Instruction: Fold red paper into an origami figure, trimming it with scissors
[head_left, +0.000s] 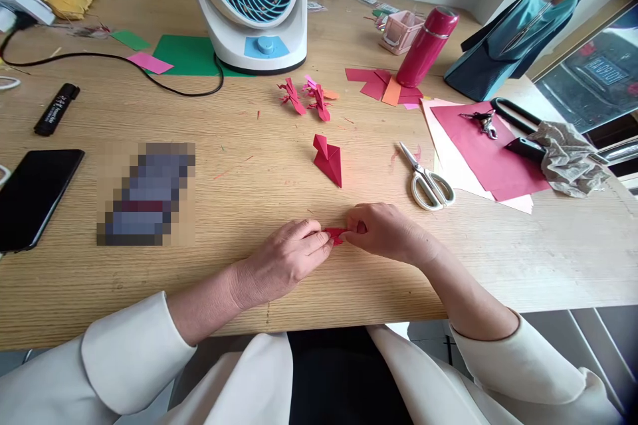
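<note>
A small folded piece of red paper lies low over the wooden table, mostly hidden by my fingers. My left hand closes on its left end, fingers pressed together. From the other side my right hand pinches its right end between thumb and bent fingers. Just beyond the hands rests a separate folded red paper shape with a pointed lower tip. White-handled scissors lie to the right of it, blades pointing away from me.
Finished-looking red folded figures sit farther back, before a white fan. A pink bottle stands behind cut red paper. Red sheets lie at right near a teal bag. Phones and a black marker are at left.
</note>
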{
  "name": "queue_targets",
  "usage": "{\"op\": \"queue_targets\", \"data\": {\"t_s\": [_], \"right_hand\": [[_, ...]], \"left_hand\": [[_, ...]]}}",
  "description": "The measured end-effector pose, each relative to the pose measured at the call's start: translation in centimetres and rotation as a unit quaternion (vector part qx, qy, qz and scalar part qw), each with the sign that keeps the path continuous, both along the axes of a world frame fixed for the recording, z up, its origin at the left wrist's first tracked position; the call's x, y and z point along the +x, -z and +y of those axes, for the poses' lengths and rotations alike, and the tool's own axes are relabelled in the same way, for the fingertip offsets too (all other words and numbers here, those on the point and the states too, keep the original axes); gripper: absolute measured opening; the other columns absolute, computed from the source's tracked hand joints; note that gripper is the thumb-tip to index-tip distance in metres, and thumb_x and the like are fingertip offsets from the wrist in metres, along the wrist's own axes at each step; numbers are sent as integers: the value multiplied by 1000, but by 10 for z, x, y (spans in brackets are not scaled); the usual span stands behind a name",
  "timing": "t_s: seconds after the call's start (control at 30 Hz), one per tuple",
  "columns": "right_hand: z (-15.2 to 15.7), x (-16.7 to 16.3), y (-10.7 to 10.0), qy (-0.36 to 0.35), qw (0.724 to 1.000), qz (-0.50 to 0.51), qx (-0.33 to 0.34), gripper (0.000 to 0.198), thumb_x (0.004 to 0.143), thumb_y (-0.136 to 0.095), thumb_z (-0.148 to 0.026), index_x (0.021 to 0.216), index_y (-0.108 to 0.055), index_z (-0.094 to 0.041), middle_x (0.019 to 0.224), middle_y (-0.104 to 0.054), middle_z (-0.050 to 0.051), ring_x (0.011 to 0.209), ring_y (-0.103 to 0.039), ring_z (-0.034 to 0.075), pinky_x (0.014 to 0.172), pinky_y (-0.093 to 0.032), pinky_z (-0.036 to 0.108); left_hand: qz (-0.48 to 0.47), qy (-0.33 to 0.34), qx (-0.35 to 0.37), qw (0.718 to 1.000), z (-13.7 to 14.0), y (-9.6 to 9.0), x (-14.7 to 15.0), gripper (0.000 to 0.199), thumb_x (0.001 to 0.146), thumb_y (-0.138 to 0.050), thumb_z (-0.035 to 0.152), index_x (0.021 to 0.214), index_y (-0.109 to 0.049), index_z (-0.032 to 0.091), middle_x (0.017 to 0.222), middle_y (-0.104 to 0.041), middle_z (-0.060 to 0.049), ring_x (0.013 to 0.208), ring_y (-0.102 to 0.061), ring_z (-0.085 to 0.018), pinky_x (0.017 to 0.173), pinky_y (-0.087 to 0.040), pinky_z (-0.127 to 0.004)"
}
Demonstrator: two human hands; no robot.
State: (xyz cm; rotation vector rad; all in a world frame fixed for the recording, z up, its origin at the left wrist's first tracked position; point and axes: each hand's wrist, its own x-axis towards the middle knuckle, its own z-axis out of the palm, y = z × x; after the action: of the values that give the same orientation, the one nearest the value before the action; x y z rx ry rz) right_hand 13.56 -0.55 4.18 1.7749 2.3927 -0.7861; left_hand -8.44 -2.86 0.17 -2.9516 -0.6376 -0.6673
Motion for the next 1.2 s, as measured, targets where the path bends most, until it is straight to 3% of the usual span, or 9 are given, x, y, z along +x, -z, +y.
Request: {"op": "queue_targets", "data": {"t_s": [0.3, 0.67, 0.93, 1.2], "right_hand": [[2, -7, 2, -11, 999, -33, 19, 30, 86, -66, -44, 66, -64, -22, 64, -62, 1, 58, -51, 14, 57, -28, 28], [-19, -12, 9, 14, 997, -8, 76, 19, 91, -59, -27, 75, -62, -18, 80, -64, 5, 66, -56, 15, 60, -34, 27], [-31, -13, 17, 22, 990, 93, 101, 10, 85, -61, -9, 80, -63, -17, 81, -60, 2, 68, -55, 13, 66, -41, 25], [-52, -12, 31, -51, 967, 55, 242, 20, 97, -47, -13, 87, -64, -17, 85, -59, 7, 75, -55, 18, 70, -45, 29]], "left_hand": [[-30, 22, 15, 999, -1, 4, -3, 29, 94, -46, 1, 115, -65, 8, 105, -72, -12, 103, -64, -21, 89, -59, -34], [11, 0, 16, 1000, -3, 4, -2, 26, 95, -46, 4, 114, -64, 8, 105, -70, -11, 99, -63, -21, 91, -57, -34], [-9, -11, -62, 998, 1, 8, 2, 20, 94, -47, 4, 92, -64, 14, 93, -66, -7, 90, -61, -19, 83, -56, -33], [-18, -25, -57, 998, 2, 10, 6, 21, 96, -47, 4, 86, -63, 14, 86, -64, -5, 81, -57, -17, 76, -53, -29]]}}
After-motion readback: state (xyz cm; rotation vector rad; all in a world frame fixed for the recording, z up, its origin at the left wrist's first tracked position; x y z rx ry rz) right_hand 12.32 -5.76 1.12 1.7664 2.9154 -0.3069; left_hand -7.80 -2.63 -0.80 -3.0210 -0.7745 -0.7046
